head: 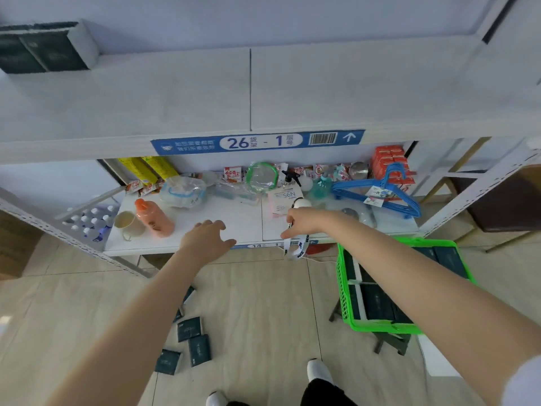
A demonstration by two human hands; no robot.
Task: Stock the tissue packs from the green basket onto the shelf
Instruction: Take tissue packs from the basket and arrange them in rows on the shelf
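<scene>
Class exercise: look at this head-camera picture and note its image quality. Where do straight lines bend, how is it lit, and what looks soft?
Head view: wide-angle lens bows the shelf edges and stretches both arms toward the corners; lighting is even and bluish, with faint shadows and no strong glare; the clutter at the back of the shelf looks soft, and the print on the dark tissue packs on the floor is unreadable.

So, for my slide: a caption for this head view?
Both hands reach over the shelf; tissue packs wait in the green basket.
</scene>
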